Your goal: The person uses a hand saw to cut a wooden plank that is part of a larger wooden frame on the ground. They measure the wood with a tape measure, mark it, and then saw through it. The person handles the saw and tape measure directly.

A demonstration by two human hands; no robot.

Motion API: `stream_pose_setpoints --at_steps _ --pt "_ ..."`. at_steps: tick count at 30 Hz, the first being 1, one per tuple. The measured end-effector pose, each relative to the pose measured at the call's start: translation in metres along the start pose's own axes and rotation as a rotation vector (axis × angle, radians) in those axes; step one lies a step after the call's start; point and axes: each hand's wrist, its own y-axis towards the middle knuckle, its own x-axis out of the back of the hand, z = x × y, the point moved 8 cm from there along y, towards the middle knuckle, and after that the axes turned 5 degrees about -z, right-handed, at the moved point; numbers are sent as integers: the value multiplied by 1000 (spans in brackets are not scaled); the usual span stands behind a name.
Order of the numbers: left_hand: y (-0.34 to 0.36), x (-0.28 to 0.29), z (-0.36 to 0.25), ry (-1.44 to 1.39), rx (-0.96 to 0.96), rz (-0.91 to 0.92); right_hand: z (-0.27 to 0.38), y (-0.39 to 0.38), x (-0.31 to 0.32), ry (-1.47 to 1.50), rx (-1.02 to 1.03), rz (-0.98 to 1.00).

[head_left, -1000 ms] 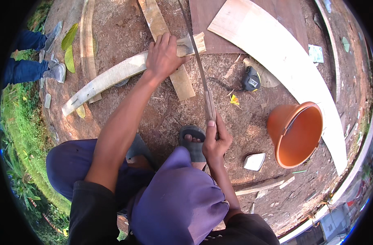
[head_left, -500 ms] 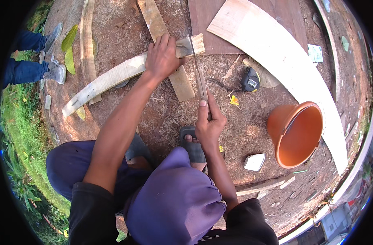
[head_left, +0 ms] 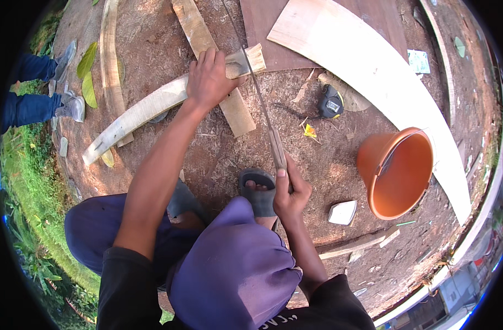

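My left hand (head_left: 212,81) is closed over a curved wooden piece (head_left: 144,111), gripping it near its far right end. That piece rests across a flat board (head_left: 238,114) on the ground. My right hand (head_left: 292,192) is wrapped round the wooden handle of a handsaw (head_left: 276,147). The saw's thin blade runs away from me and lies across the curved piece, a little right of my left hand, close to the piece's rough end. How deep the blade sits in the wood cannot be made out.
A wide, pale curved board (head_left: 372,66) lies on a brown sheet (head_left: 257,33) at the right. Nearer are a tape measure (head_left: 331,103), an orange bucket (head_left: 367,165) and a white block (head_left: 342,213). Another plank (head_left: 110,60) and a person's shoes (head_left: 71,105) are at the left.
My right hand has drawn the saw back toward me, and the handle is farther from the curved piece. My left hand keeps its hold. The whole view has shifted slightly.
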Motion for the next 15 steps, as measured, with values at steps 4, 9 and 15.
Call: stream_pose_setpoints --at_steps 4,9,15 --pt "-2 2 -2 11 20 -15 -1 -37 33 -31 129 31" --pt "2 0 -4 -42 -49 -62 19 50 -38 10 -64 21" --pt "1 4 -4 -37 26 31 -5 -36 27 -9 132 4"
